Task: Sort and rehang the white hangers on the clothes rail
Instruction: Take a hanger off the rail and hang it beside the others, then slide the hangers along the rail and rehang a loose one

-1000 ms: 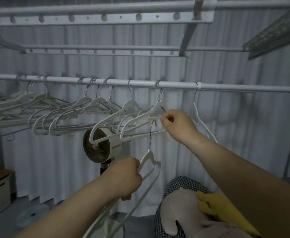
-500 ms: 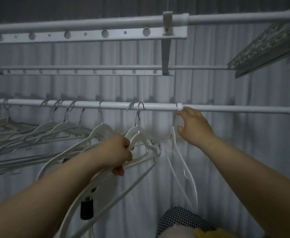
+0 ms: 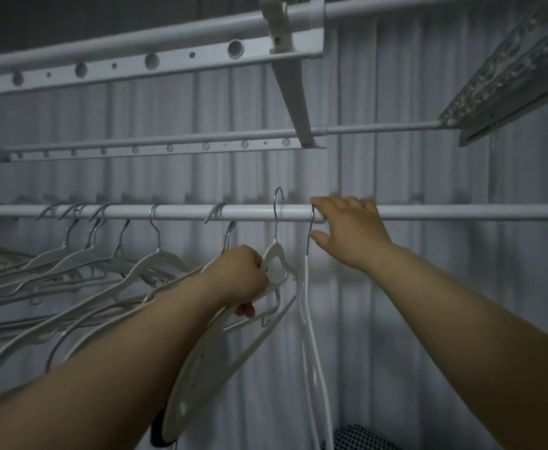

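A white clothes rail (image 3: 461, 212) runs across the view. My left hand (image 3: 240, 280) is closed around the neck of a white hanger (image 3: 276, 254). Its metal hook reaches up past the rail, just left of my right hand. More white hanger arms trail down from that hand. My right hand (image 3: 350, 228) is at the rail, forefinger on top and thumb below, pinching the hook of a white hanger (image 3: 311, 319) that hangs edge-on. Several white hangers (image 3: 155, 261) hang tilted on the rail's left part.
Two perforated white rack bars (image 3: 168, 60) (image 3: 168, 146) and a bracket (image 3: 295, 102) sit above the rail. A folded rack panel (image 3: 510, 86) juts out at the upper right. A pale pleated curtain (image 3: 461, 303) hangs behind. Checked fabric (image 3: 357, 438) shows at the bottom.
My left hand has lifted its hanger from waist height to the rail, so the hook now rises above the bar. My right hand left a hanger's arm and took the edge-on hanger's hook.
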The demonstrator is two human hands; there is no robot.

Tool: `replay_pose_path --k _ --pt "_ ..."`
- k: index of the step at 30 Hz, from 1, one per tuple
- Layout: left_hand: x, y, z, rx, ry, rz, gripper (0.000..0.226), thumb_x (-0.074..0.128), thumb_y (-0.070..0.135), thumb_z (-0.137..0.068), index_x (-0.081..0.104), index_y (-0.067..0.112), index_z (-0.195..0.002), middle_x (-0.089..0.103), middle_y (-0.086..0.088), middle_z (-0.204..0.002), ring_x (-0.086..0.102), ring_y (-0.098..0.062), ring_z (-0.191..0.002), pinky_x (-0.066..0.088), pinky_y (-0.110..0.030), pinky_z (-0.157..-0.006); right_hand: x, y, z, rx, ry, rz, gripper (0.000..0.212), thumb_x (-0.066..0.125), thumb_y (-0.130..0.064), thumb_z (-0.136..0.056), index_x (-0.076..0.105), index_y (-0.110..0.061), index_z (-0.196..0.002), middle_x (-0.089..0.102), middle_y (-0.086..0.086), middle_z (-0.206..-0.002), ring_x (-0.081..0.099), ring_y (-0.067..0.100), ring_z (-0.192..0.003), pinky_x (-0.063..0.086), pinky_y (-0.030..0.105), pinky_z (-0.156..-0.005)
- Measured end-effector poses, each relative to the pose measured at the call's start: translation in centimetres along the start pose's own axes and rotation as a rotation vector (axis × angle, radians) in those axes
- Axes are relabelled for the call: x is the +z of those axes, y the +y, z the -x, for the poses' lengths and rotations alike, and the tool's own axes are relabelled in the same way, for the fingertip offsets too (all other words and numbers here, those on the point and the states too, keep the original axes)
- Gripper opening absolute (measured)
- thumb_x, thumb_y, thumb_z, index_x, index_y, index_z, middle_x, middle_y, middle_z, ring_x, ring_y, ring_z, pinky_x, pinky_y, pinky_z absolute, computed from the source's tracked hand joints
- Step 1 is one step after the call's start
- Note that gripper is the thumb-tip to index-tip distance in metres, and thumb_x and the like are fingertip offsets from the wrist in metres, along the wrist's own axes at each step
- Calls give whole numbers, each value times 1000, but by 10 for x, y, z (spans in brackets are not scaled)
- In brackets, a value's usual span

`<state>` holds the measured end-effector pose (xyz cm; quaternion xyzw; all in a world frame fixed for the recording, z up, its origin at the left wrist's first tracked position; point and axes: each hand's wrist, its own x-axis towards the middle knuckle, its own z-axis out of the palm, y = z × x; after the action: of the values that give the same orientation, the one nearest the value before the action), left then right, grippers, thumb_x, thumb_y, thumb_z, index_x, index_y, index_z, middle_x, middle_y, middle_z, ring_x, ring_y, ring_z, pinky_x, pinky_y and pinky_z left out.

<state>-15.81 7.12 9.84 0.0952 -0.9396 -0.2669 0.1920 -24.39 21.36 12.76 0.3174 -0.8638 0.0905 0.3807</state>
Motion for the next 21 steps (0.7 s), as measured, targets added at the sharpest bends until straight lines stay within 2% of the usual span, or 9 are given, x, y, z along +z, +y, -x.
replay_pose_path --k 2,3,6,9,11,13,15,19,21 --pt "5 -1 -4 3 -14 -18 18 44 7 -87 55 10 -74 63 -12 -65 61 -20 -45 57 -32 -58 1 1 -1 -10 1 2 55 46 -35 -91 26 -25 -141 37 -1 -144 34 22 -130 18 35 -110" --pt "8 -2 -5 7 -21 -31 17 45 9 -87 56 10 -74 64 -10 -60 61 -20 -45 57 -31 -60 2 2 -1 -17 6 6 55 46 -35 -91 26 -25 -141 38 -2 -143 34 22 -130 18 36 -110" --pt "16 -3 -3 26 -34 -58 16 46 8 -88 57 8 -77 50 2 -28 49 -6 -24 47 -18 -44 3 4 1 -26 28 5 54 46 -35 -91 26 -26 -141 40 -3 -141 36 21 -128 18 34 -110" --pt "19 -2 -1 54 -37 -54 13 45 5 -88 57 6 -82 47 4 -24 46 -4 -20 43 -15 -38 3 3 2 -26 48 8 54 46 -35 -91 27 -26 -141 41 -3 -140 37 21 -126 18 33 -109" --pt "19 -2 1 81 -17 -45 19 46 13 -90 59 7 -79 59 1 -43 53 -4 -29 47 -15 -44 3 3 2 -19 54 7 52 46 -35 -90 30 -25 -139 43 -2 -138 38 21 -126 19 32 -108" --pt "17 -2 2 128 48 -85 31 45 29 -92 65 7 -84 69 -6 -72 66 -14 -61 51 -23 -67 2 2 1 -10 56 -3 50 48 -35 -90 34 -24 -137 44 0 -138 38 22 -126 19 31 -107" --pt "12 -5 7 144 162 -120 36 43 37 -92 67 11 -97 69 -5 -86 63 -22 -85 47 -28 -77 0 1 -1 3 69 -27 51 49 -35 -90 36 -22 -137 41 1 -140 36 23 -128 19 30 -106" --pt "-2 -24 20 174 463 -252 29 44 33 -92 64 19 -109 66 -3 -112 57 -22 -104 46 -32 -82 -2 -11 -5 -37 110 -29 53 46 -34 -92 32 -20 -140 31 1 -148 29 22 -134 15 31 -109" --pt "-7 -38 24 172 530 -323 34 46 33 -91 57 19 -120 59 -2 -123 52 -23 -113 44 -34 -89 -1 -21 -8 -90 106 -28 52 45 -33 -92 31 -21 -141 29 -1 -150 27 21 -135 14 30 -109"
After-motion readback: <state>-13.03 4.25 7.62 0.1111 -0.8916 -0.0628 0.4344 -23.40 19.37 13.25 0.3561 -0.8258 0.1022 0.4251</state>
